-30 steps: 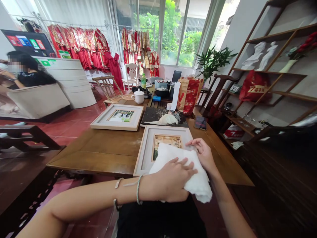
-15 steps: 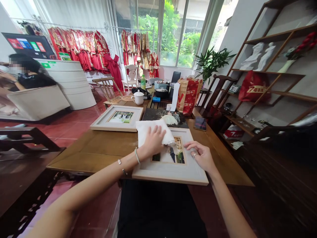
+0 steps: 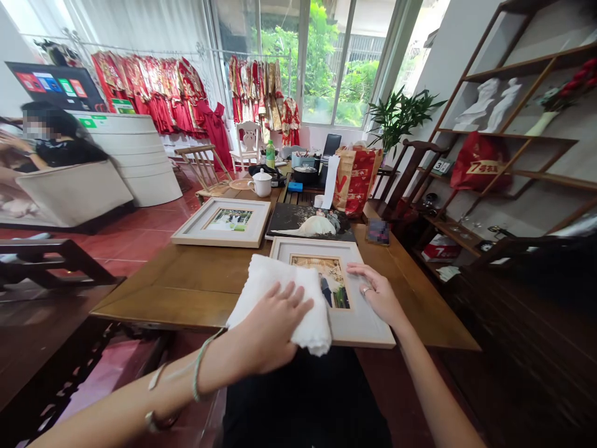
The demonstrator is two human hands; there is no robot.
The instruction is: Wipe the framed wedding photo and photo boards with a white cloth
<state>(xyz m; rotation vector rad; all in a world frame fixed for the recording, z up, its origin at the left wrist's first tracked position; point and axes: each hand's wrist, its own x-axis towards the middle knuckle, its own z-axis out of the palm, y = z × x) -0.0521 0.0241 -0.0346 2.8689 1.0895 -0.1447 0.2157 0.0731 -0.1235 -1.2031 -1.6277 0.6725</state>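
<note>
A light wooden picture frame [image 3: 359,333] with a white mat and a photo lies before me, over the table's near edge. Palm down, my left hand [image 3: 275,317] presses on a folded white cloth [image 3: 265,270], its fingers spread flat over the top. The cloth covers the frame's left and lower left part, and one corner hangs past the near edge. On the right side of the same frame rests my right hand [image 3: 380,295], fingers loosely stretched, a ring on one. It is open and grips nothing I can see.
A second framed photo [image 3: 224,224] lies at the back left of the wooden table [image 3: 186,274]. Beside it is a dark picture panel [image 3: 303,223]. Behind stand a white lidded cup [image 3: 261,185] and a red and tan paper bag [image 3: 357,183]. A person [image 3: 65,140] sits at far left.
My left hand has slid the white cloth toward me and slightly left, uncovering the frame's far edge and more of the photo's top. My right hand stays in place.
</note>
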